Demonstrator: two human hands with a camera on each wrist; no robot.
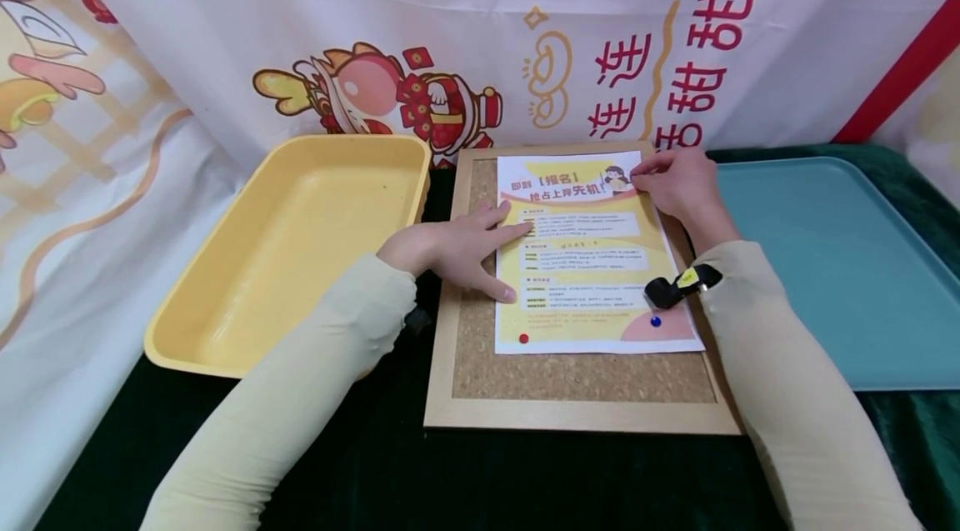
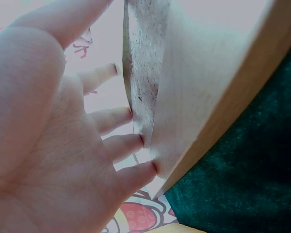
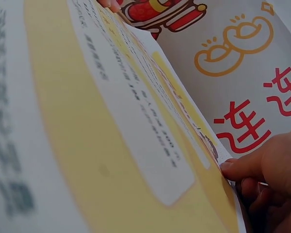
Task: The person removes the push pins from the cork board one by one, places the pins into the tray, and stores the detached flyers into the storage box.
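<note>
A yellow and white printed poster [image 1: 585, 264] lies over a cork board [image 1: 585, 385] with a pale wooden frame. A red pushpin [image 1: 523, 338] sits at the poster's lower left, and a blue pushpin [image 1: 656, 321] near its lower right. My left hand [image 1: 472, 247] rests with fingers spread across the poster's left edge and the cork; the left wrist view shows its palm and fingertips beside the frame. At the upper right edge, my right hand [image 1: 682, 185] pinches the poster, its thumb [image 3: 242, 167] on the paper's margin and the other fingers curled beneath.
A yellow tray [image 1: 300, 247] stands left of the board, partly behind the left forearm. To the right is a blue-green tray [image 1: 847, 281]. Dark green cloth [image 1: 360, 464] covers the table, and a printed white curtain [image 1: 465, 22] hangs behind.
</note>
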